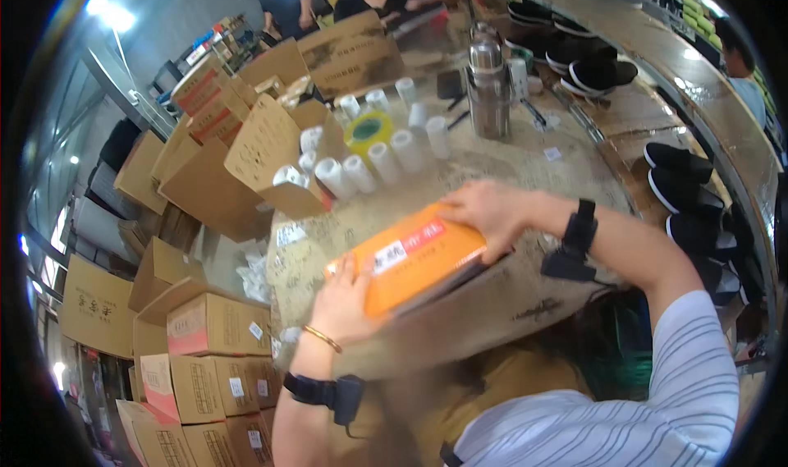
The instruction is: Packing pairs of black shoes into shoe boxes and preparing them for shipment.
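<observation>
Grip: both hands hold an orange box from opposite ends, palms flat and fingers loosely spread over its lid.
Left hand: clasps the near-left corner of the box, thumb up on the lid; forearm rises from the lower edge, with a gold bangle and a black wrist strap.
Right hand: lies over the far-right corner, fingers curled onto the edge; arm bends in from the right, with a black wrist strap and a striped sleeve.
Box: long axis runs from near-left to far-right, lid up, tilted; it sits at the table's near edge.
Table middle: white paper rolls, a yellow tape roll, a steel flask.
Left edge: open cartons.
Far-right edge: black shoes.
</observation>
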Motion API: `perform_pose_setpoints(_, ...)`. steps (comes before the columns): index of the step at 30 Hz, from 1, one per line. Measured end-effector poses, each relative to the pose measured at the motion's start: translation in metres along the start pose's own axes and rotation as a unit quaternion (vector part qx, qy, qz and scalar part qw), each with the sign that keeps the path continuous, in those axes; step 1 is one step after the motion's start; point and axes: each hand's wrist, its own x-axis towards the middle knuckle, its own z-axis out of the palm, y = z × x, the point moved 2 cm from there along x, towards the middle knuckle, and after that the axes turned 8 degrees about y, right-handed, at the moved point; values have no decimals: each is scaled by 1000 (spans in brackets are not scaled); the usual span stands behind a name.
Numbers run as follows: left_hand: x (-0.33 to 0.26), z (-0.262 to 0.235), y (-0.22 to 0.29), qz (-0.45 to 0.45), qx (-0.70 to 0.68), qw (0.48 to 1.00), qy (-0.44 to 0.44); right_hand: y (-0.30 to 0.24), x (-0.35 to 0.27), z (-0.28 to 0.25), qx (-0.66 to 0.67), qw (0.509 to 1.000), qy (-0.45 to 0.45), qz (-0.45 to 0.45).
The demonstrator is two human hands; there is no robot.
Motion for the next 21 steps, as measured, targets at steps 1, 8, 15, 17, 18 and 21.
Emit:
perform_pose_setpoints(1,-2,-8,0,2,31,999,17,-1,7,-7,0,1000,-14,-2)
perform_pose_setpoints(8,-30,26,12,17,135,984,112,-12,-23,58,-31,965,252,-61)
perform_pose_setpoints(15,-19,0,11,-8,142,989,-29,-14,-25,41,26,986,146,-76)
perform_pose_setpoints(17,-24,6,11,16,164,986,-8,-24,-26,29,-64,996,48,-37)
perform_pose_setpoints(18,-25,7,17,25,187,982,6,-22,-27,30,-66,996,55,-33)
perform_pose_setpoints(21,-19,3,17,31,183,983,0,-18,-27,36,-70,995,67,-29)
